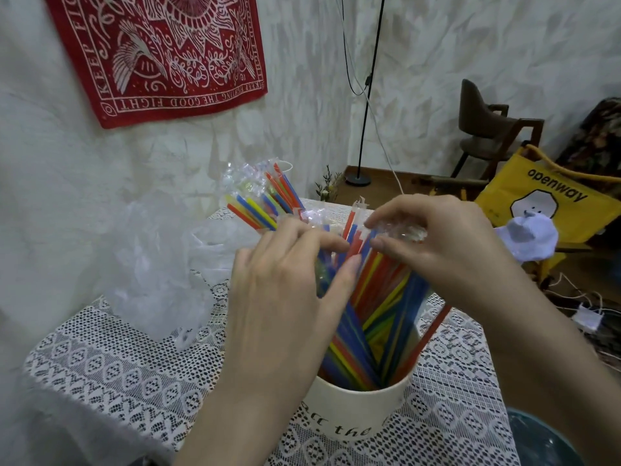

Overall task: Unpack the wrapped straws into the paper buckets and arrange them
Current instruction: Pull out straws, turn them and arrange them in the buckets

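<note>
Both hands work at the tops of the straws (369, 297) standing in the bucket (356, 408), which sits near the front edge of the table (117, 364) on its lace cloth. The right hand (447, 240) has its fingers curled round a crumpled bit of clear wrapper (403, 232) at the straw tips, thumb pressing in from below; the left hand (289, 274) pinches a few straw tops between thumb and forefinger, the other fingers loosely bent. A second bunch (265, 200), wrappers on, stands toward the back edge, though what holds it is hidden behind the hands. A loose plastic bag (161, 264) lies by the left edge. The risk I see is in the pull: the straws lean and splay, so a sharp tug on that wrapper could drag some out over the rim, or tip the tall, top-heavy bucket toward the front edge. The thin film might also tear and leave scraps among the straws.
</note>
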